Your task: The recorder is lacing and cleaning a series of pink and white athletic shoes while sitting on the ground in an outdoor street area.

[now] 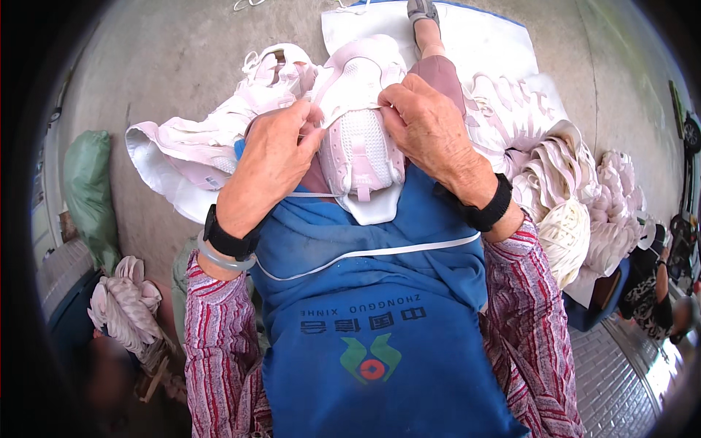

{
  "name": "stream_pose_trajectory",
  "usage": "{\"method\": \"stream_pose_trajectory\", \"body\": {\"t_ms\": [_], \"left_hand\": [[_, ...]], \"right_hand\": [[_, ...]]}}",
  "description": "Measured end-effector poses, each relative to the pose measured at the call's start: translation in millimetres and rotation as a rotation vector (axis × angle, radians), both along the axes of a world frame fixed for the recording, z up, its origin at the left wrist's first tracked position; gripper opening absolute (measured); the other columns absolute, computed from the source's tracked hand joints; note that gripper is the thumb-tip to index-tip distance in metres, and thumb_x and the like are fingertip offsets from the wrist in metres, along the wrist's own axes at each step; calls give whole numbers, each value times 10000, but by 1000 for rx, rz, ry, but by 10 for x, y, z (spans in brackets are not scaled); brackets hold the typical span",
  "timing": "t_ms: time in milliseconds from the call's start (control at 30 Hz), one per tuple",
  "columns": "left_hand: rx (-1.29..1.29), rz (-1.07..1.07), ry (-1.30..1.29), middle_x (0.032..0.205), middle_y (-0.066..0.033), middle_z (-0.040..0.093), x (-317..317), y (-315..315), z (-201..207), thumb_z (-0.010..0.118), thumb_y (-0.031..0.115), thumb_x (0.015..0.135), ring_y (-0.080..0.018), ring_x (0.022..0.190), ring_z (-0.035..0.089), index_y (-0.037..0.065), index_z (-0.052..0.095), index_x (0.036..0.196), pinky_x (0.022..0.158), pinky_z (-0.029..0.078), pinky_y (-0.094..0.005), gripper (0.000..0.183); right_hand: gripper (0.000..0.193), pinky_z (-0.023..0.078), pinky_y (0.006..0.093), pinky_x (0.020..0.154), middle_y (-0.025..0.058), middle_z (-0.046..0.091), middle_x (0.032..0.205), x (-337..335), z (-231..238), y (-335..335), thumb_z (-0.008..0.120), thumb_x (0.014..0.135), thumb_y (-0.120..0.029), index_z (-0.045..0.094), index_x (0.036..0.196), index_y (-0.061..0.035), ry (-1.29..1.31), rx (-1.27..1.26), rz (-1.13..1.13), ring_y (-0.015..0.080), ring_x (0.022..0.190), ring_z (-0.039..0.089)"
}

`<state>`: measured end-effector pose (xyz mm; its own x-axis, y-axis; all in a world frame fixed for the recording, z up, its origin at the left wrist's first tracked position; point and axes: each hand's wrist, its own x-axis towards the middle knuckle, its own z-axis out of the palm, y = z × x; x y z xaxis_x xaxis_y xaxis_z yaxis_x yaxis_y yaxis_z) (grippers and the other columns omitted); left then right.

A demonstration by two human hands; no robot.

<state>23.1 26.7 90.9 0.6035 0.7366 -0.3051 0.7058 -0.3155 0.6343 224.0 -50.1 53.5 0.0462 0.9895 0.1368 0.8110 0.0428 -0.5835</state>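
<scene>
A pink and white shoe upper point(360, 142) with mesh panels lies over my lap, its tongue end toward me. My left hand point(281, 150) pinches its left edge with thumb and fingers. On the opposite edge, my right hand point(431, 120) is closed with bent fingertips at the eyelet side. The fingertips of both hands are partly hidden. A long white lace point(380, 252) trails from the upper's left side across my blue apron point(365, 292) to the right.
More pink and white uppers point(197, 142) lie at my left, and stacked uppers point(558, 164) at my right beside a bundle of white laces point(564, 237). A white sheet point(496, 44) lies ahead. A green sack point(91, 193) stands far left; another person point(650, 281) is far right.
</scene>
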Motion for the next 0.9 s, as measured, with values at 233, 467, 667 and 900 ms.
{"method": "stream_pose_trajectory", "body": {"t_ms": [233,467,667,900], "left_hand": [[117,-16,-158,759,-156,638,-65,57,31,613,54,824,-273,679,622,-18,616,857,632,476,-350,80],[88,-127,-87,730,-124,640,-143,22,-50,615,42,828,-207,661,618,-18,630,886,621,471,-311,85],[191,17,-235,824,-87,686,-159,4,-58,557,97,913,-124,578,575,7,636,1028,570,471,-265,166],[-466,445,-490,941,-99,691,-222,-284,166,477,94,961,-47,492,516,-44,529,1206,471,433,-192,286]], "right_hand": [[90,498,379,523,124,536,831,75,125,145,598,792,-87,539,817,-23,-208,242,106,296,626,614],[67,509,369,644,108,572,811,101,0,-12,609,830,-86,610,876,-38,-8,47,97,303,721,610],[123,522,378,634,119,616,855,163,4,-20,582,855,-87,622,954,-28,50,128,65,306,745,632],[147,512,336,650,160,666,817,120,201,-226,547,892,-66,587,1024,-16,455,-84,-160,257,742,670]]}}
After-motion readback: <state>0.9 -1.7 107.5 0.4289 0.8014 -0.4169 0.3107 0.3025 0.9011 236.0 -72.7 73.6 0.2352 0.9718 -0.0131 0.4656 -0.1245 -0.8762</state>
